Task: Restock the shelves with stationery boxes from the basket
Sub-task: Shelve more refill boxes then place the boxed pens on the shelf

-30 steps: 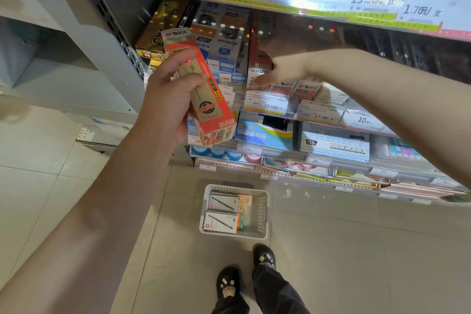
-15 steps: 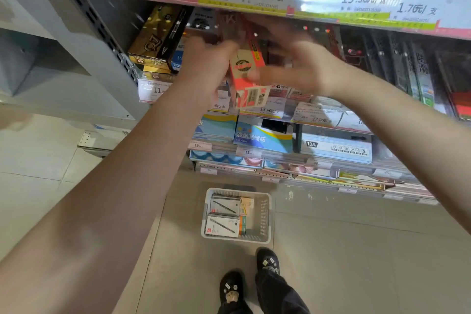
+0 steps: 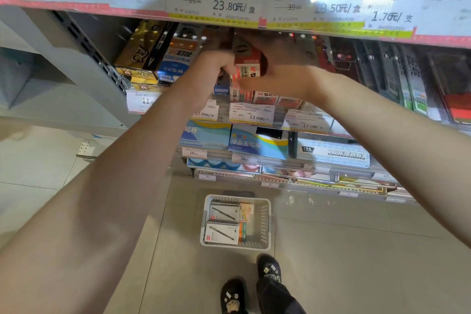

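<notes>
Left hand (image 3: 212, 69) and right hand (image 3: 277, 76) gripped red pen box (image 3: 247, 65) on shelf (image 3: 254, 115); basket (image 3: 265, 222) on floor below shelf.

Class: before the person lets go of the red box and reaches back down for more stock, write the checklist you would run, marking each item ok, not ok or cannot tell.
1. Red box held between left hand and right hand: ok.
2. Box fully seated in its row: cannot tell, hands cover it.
3. Neighbouring gold box undisturbed: ok.
4. Basket within reach on the floor by the shoes: ok.
5. Stock left in basket, grey pen boxes: ok.
6. Price tag matches the box: cannot tell.
</notes>
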`<state>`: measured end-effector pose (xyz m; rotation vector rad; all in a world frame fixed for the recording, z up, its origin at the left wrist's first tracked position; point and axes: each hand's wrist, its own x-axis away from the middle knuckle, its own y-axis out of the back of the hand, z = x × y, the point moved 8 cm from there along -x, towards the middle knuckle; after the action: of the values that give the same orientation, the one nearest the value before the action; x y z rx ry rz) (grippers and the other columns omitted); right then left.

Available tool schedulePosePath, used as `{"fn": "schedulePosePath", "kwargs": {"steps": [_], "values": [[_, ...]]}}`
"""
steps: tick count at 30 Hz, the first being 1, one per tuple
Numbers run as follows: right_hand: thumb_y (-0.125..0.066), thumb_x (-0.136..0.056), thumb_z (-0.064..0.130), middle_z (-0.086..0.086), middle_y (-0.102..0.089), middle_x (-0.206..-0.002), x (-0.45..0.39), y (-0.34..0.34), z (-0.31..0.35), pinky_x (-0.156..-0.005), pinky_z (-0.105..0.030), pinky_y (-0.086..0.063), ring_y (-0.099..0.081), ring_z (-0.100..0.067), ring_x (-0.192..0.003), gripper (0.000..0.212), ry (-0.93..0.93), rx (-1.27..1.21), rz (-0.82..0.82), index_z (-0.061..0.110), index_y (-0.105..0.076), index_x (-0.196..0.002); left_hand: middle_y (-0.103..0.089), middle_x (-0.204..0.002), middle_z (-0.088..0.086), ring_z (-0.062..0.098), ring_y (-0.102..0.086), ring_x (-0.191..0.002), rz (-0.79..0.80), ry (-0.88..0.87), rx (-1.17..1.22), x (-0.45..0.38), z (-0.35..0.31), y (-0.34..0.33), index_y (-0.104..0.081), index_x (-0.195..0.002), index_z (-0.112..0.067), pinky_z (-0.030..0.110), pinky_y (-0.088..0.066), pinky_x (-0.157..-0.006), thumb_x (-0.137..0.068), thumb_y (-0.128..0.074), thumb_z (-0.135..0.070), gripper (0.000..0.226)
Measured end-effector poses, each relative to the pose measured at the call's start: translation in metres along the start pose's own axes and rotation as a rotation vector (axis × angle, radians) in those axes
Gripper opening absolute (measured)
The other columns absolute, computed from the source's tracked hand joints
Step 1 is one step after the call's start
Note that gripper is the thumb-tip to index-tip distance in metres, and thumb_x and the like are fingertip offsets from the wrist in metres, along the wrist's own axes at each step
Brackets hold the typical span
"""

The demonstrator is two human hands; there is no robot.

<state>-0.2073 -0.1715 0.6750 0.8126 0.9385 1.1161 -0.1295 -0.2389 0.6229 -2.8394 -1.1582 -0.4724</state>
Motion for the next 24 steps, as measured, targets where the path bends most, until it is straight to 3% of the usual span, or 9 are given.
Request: {"fn": "schedulePosePath", "kwargs": {"steps": [2,4,7,10,13,16,18,24], "values": [[-0.065,-0.078,0.041,-0.011,-0.062,-0.125,-0.002,-0.005,-0.007,-0.086,-0.025,-0.043,-0.059,-0.018,-0.105,0.066,-0.036,0.043,0.021,0.014,-0.046,-0.136,-0.056,-0.094,0.013,0.023,-0.054,-0.089,0.048,-0.091,-0.121,-0.002,-0.005,0.001,-0.057,-0.099,-0.003,0.036,-0.042,-0.077,-0.036,-0.06,-0.025,0.067],[-0.059,-0.075,0.054,-0.014,-0.056,-0.133,-0.002,-0.012,-0.013,-0.096,-0.029,-0.04,-0.055,-0.021,-0.116,0.076,-0.048,0.158,0.045,0.013,-0.045,-0.137,-0.062,-0.107,0.009,0.021,-0.059,-0.1,0.096,-0.118,-0.236,-0.004,-0.005,-0.003,-0.053,-0.114,-0.014,0.036,-0.046,-0.082,-0.047,-0.064,-0.015,0.068],[-0.053,-0.069,0.061,-0.011,-0.047,-0.143,-0.002,-0.018,-0.017,-0.106,-0.045,-0.03,-0.044,-0.031,-0.131,0.086,-0.05,0.379,0.056,0.017,-0.04,-0.141,-0.065,-0.112,0.001,0.016,-0.062,-0.103,0.118,-0.15,-0.38,-0.005,-0.003,-0.008,-0.052,-0.123,-0.024,0.036,-0.051,-0.09,-0.054,-0.068,-0.016,0.071],[-0.064,-0.074,0.052,-0.008,-0.035,-0.15,-0.001,-0.017,-0.025,-0.11,-0.04,-0.024,-0.033,-0.028,-0.138,0.085,-0.068,0.374,0.114,0.022,-0.029,-0.146,-0.064,-0.118,-0.002,0.014,-0.061,-0.108,0.106,-0.195,-0.473,-0.007,-0.002,-0.008,-0.051,-0.129,-0.025,0.039,-0.05,-0.097,-0.057,-0.077,-0.024,0.077],[-0.064,-0.07,0.052,-0.01,-0.038,-0.147,0.002,-0.012,-0.029,-0.106,-0.037,-0.029,-0.035,-0.03,-0.134,0.091,-0.057,0.398,0.154,0.023,-0.026,-0.147,-0.062,-0.123,-0.006,0.01,-0.059,-0.113,0.128,-0.256,-0.494,-0.005,-0.004,-0.009,-0.05,-0.131,-0.026,0.033,-0.047,-0.099,-0.064,-0.078,-0.039,0.074],[-0.053,-0.071,0.055,-0.01,-0.033,-0.149,0.004,-0.013,-0.036,-0.108,-0.052,-0.027,-0.031,-0.034,-0.137,0.087,-0.121,0.404,0.148,0.026,-0.023,-0.147,-0.062,-0.123,-0.007,0.005,-0.057,-0.112,0.156,-0.267,-0.481,-0.006,-0.002,-0.011,-0.046,-0.135,-0.022,0.016,-0.043,-0.091,-0.078,-0.073,-0.023,0.063],[-0.058,-0.076,0.049,-0.008,-0.028,-0.152,0.004,-0.016,-0.039,-0.111,-0.053,-0.019,-0.025,-0.033,-0.141,0.084,-0.151,0.384,0.158,0.027,-0.021,-0.147,-0.061,-0.124,-0.006,0.005,-0.057,-0.112,0.162,-0.274,-0.496,-0.011,-0.002,-0.011,-0.044,-0.137,-0.019,0.012,-0.042,-0.089,-0.082,-0.068,-0.015,0.06],[-0.058,-0.079,0.049,-0.006,-0.026,-0.153,-0.004,-0.017,-0.038,-0.115,-0.05,-0.014,-0.023,-0.028,-0.142,0.081,-0.189,0.29,0.2,0.022,-0.023,-0.147,-0.06,-0.126,-0.001,0.012,-0.056,-0.115,0.181,-0.248,-0.551,-0.021,-0.001,-0.014,-0.045,-0.136,-0.02,0.03,-0.044,-0.102,-0.08,-0.068,-0.013,0.061]]}}
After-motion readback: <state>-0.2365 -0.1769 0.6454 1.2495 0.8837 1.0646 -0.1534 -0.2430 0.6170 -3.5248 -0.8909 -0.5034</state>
